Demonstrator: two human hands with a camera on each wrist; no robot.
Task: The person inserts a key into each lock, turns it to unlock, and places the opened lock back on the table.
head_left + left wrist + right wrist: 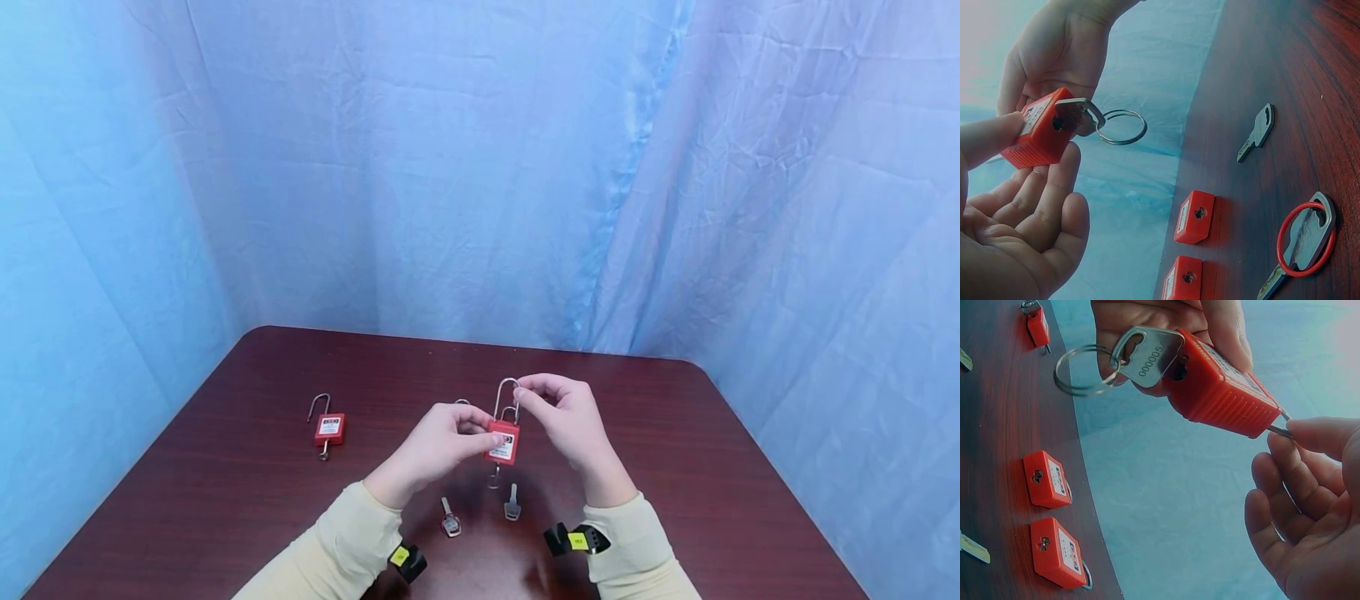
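Two hands hold a red padlock (503, 442) above the bench (225, 467).
Left hand (438, 446) pinches its body; right hand (562, 421) pinches the shackle (504, 392). The inserted key (1150, 356) reads "00005".

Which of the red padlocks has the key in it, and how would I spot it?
Start at the dark red table and look above its middle, where two hands meet. The left hand grips the padlock by its red body; the right hand pinches its shackle. Only this one is lifted, with a ringed key in its base.
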